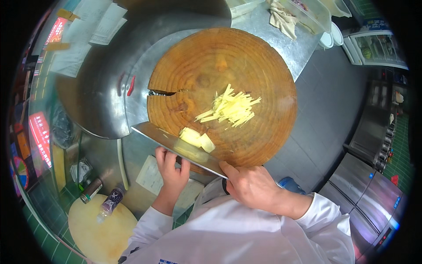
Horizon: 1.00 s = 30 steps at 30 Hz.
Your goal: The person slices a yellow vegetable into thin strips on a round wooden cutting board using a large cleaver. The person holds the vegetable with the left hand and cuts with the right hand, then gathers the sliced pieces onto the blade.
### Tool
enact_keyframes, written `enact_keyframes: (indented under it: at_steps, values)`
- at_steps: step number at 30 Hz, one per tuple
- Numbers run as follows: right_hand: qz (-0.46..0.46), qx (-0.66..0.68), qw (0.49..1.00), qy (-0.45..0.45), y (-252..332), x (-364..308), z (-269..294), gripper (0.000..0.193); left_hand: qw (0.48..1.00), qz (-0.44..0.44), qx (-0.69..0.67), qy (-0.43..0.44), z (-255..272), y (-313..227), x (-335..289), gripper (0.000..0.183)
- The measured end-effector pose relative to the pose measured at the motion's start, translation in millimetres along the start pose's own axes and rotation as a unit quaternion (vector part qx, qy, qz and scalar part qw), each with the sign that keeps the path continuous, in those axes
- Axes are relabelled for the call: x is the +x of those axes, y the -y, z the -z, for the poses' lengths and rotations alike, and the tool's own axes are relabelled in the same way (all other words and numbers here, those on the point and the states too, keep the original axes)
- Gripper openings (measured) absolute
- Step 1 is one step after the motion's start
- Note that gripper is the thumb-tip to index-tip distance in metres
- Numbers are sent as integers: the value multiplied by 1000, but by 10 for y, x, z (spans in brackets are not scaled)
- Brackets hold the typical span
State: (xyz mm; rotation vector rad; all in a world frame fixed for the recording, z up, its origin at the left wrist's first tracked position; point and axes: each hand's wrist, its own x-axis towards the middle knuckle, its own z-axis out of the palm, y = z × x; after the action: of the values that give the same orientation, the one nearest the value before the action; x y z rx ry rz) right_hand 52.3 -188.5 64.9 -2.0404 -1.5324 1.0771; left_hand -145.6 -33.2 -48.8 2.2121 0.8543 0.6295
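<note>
My right hand (252,185) is wrapped round the handle end of a wide cleaver (171,143), whose blade slants across the near left rim of a round wooden chopping block (268,66). Against the blade's near edge are the bent fingers of my left hand (172,170), closed at the metal; their tips are partly hidden. Just beyond the blade lie a few peeled, pale yellow chunks (196,139) that look like ginger, mirrored in the steel. A loose heap of thin yellow strips (233,108) sits near the middle of the block.
A red chilli (131,86) lies on the steel surface left of the block, by a deep split in the wood. A cloth (283,20) and a clear plastic tub (310,15) stand at the back right. Lower left, a bottle (110,202) rests on a round pale board (99,233).
</note>
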Motion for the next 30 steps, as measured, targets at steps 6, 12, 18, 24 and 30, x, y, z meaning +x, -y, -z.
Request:
enact_keyframes:
  at_steps: [6,12,18,24,30]
  values:
    - [12,4,1000,-16,56,-127,65,53,1000,-1,1,-9,-25,67,-81,31]
    - [-12,-8,999,37,202,-537,335,58,1000,-14,26,8,-58,244,-251,40]
    - [-24,-12,998,48,143,-741,370,60,999,-16,30,14,-34,187,-189,41]
    - [-28,-19,997,69,124,-699,372,57,1000,1,17,-7,-41,174,-161,32]
    - [-27,-6,998,65,132,-532,339,53,1000,15,7,-22,-38,87,-120,30]
